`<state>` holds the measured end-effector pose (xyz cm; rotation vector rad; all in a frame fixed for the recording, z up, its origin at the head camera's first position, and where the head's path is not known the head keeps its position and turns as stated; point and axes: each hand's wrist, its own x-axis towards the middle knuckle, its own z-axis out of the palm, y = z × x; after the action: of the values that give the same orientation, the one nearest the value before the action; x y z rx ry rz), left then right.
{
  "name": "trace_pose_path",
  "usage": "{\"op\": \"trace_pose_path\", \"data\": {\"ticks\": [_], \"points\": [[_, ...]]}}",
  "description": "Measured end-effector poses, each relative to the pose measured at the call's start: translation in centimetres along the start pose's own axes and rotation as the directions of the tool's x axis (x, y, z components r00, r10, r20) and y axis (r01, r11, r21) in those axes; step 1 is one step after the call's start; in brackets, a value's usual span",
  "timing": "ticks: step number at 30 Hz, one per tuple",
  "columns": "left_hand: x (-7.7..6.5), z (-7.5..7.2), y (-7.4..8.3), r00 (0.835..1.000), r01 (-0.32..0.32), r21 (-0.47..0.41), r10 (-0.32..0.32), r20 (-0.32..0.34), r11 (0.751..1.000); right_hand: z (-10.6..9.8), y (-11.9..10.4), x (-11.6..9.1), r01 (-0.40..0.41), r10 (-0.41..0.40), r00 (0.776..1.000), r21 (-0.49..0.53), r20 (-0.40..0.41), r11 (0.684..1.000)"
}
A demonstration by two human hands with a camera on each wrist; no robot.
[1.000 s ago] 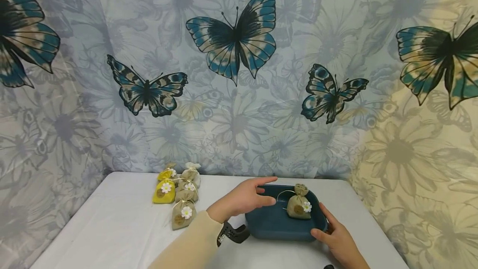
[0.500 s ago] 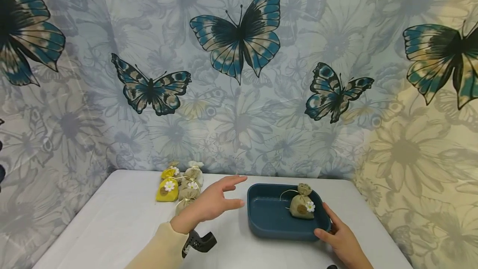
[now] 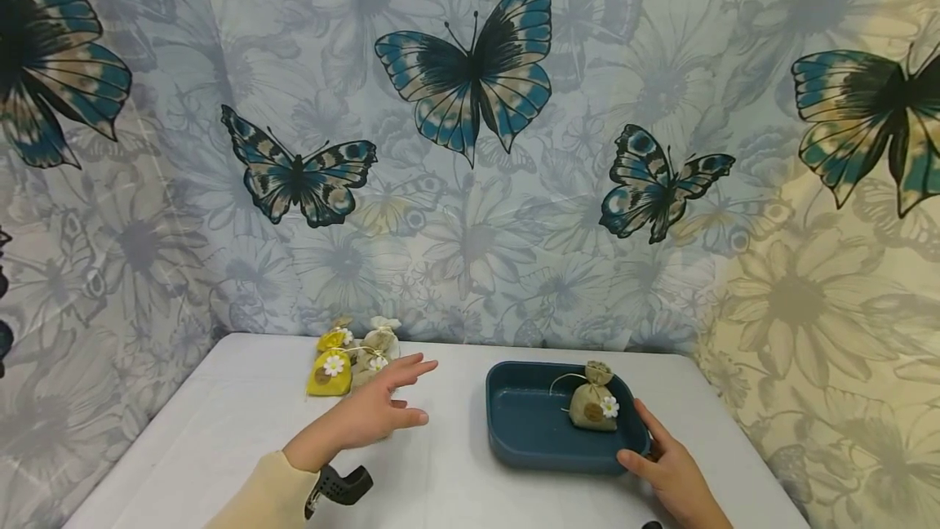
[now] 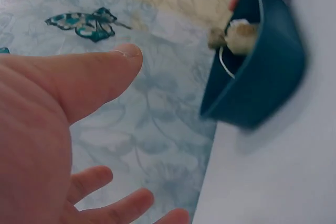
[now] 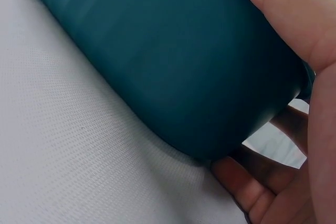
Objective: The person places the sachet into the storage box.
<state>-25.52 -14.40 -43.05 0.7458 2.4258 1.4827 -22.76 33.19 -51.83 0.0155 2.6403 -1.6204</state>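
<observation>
In the lower right of the head view, the blue container point(image 3: 530, 421) sits on a white table point(image 3: 433, 484), a beige sachet point(image 3: 590, 410) lying toward its right end. The right hand point(image 3: 671, 462) grips that end, thumb and fingers around the wall. Left of centre, the left hand point(image 3: 365, 416) hovers, fingers apart and holding nothing, partly covering clustered sachets point(image 3: 381, 341), one of them yellow. A butterfly-patterned backdrop point(image 3: 477, 243) fills the upper frame.

Grey-blue floral backdrop point(image 3: 473, 247) with teal butterflies point(image 3: 472, 68), yellowish at right, behind white table point(image 3: 184, 447).
</observation>
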Motion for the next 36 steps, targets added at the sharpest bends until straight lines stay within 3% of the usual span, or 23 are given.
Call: {"op": "trace_pose_path", "data": {"ticks": [5, 12, 23, 36], "points": [[-0.9, -1.3, -1.6, 0.998, 0.014, 0.094, -0.009, -0.061, 0.995, 0.1, 0.1, 0.0, 0.011, -0.012, 1.000, -0.008, -0.004, 1.000], [-2.4, -3.1, -2.8, 0.988, 0.066, 0.088, -0.053, -0.145, 0.994, 0.1, 0.0, 0.0, 0.021, -0.021, 1.000, -0.008, -0.002, 1.000], [-4.8, -5.0, -4.7, 0.978, 0.081, -0.008, -0.081, -0.190, 0.997, 0.2, -0.2, -0.1, -0.001, 0.001, 1.000, 0.019, 0.004, 1.000], [-5.2, -5.0, -6.2, 0.975, 0.117, -0.141, -0.141, -0.173, 0.983, 0.2, 0.0, 0.0, 0.002, -0.003, 1.000, 0.077, 0.014, 0.997]]}}
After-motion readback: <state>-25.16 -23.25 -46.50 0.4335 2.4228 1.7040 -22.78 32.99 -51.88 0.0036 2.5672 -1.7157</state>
